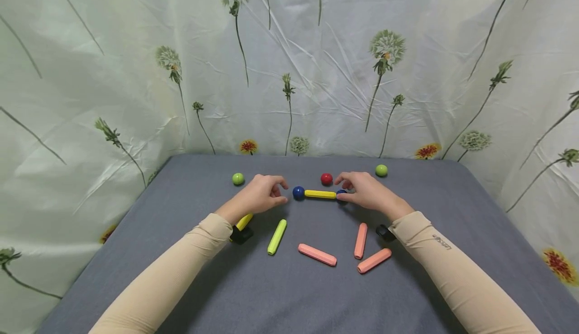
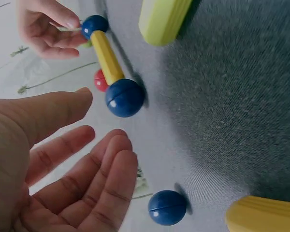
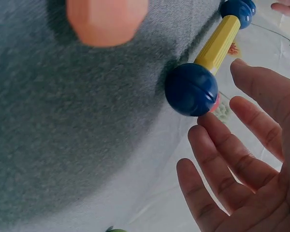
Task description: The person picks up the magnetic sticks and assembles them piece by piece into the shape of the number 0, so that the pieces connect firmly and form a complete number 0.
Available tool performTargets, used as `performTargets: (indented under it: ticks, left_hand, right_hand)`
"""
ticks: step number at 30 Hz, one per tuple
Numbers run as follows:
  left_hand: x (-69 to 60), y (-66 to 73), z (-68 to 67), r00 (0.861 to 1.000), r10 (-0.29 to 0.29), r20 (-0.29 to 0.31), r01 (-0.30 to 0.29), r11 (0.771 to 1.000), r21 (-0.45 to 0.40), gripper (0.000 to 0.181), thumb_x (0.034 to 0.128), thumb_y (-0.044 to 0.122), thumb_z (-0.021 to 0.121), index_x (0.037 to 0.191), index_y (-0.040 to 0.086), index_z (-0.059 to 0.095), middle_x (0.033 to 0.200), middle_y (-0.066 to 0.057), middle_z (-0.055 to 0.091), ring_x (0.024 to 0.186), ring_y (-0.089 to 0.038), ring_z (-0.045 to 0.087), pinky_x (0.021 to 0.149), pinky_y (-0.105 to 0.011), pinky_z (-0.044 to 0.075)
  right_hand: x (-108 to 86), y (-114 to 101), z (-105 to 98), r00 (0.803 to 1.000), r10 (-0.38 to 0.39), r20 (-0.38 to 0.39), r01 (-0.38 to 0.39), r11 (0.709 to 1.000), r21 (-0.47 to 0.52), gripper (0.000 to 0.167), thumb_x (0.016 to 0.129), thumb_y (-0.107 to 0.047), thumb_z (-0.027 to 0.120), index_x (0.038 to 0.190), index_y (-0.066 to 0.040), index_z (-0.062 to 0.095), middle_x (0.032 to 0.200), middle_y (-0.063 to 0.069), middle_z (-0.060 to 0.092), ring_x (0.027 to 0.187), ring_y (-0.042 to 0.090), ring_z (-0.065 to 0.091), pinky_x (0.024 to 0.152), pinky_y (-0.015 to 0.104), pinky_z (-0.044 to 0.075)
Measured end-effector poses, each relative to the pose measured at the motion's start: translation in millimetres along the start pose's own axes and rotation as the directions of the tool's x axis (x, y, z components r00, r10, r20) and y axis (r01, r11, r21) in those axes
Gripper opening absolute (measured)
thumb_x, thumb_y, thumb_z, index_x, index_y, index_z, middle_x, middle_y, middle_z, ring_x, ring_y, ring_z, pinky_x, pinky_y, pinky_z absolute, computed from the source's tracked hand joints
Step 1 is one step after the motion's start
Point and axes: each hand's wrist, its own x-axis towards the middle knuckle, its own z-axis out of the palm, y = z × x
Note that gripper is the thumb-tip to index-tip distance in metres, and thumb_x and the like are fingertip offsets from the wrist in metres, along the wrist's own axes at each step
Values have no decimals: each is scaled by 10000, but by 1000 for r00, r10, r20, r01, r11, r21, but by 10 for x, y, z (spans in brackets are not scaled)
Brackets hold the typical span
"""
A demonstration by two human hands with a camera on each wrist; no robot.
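Beige sleeves (image 1: 172, 273) nearest — angled inward, so left hand (image 1: 257, 194) and right hand (image 1: 370, 192) flank yellow rod (image 1: 320, 194) on gray table (image 1: 190, 193), likely keeping both ends reachable. Rod bridges left blue ball (image 1: 298, 193) and right blue ball (image 3: 191, 89) — probably seated in them. Left: thumb clear of loose fingers, empty, just off ball. Right: fingers relaxed, gripping nothing; ball contact unclear.

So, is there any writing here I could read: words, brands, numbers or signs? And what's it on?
Right sleeve: a short line of dark lettering, too small to read surely.
Nothing else readable: I see no text on the ribbed rods, balls or flower-patterned backdrop.
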Motion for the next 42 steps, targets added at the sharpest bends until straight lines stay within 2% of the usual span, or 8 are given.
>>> performTargets:
  ticks: [6,13,17,21,33,42]
  left_hand:
    - [-217,67,-29,999,-35,25,35,999,3,295,982,226,809,1217,61,741,847,12,731,723,-85,638,686,-272,547]
    - [-450,117,19,994,-89,60,91,996,-24,298,981,249,812,1213,77,740,812,37,698,680,-89,608,644,-266,516]
    - [-568,126,55,992,-113,50,115,992,-42,284,976,253,815,1198,90,747,791,51,687,671,-87,600,644,-271,515]
    - [-671,115,125,994,-105,32,107,992,-73,255,970,236,818,1166,87,750,764,55,671,649,-85,589,624,-270,506]
    - [-769,113,309,986,-164,18,165,979,-117,254,934,278,860,1085,115,737,715,55,625,603,-98,562,571,-263,456]
    - [-809,113,365,987,-158,12,158,977,-145,291,911,274,882,1093,94,744,695,51,638,583,-90,568,563,-252,464]
  right_hand:
    - [52,-54,6,999,-48,11,48,999,26,380,1021,-229,761,1343,-39,688,1252,202,744,1164,346,718,966,511,593]
    - [123,-119,38,994,-106,15,105,994,37,364,1030,-242,750,1327,-41,693,1230,189,747,1159,340,711,986,514,580]
    - [166,-156,60,991,-135,22,134,990,50,375,1034,-220,742,1348,-23,688,1250,196,749,1168,338,716,1003,514,580]
    - [218,-208,86,989,-146,36,144,989,42,381,1030,-206,746,1363,-33,686,1254,195,750,1171,335,720,1004,512,585]
    - [436,-392,209,982,-176,68,176,984,5,392,1037,-212,740,1389,-51,677,1233,179,763,1179,325,734,1007,493,589]
    - [576,-461,321,981,-178,80,178,984,17,416,1040,-202,734,1418,-45,658,1216,175,770,1141,306,744,988,475,598]
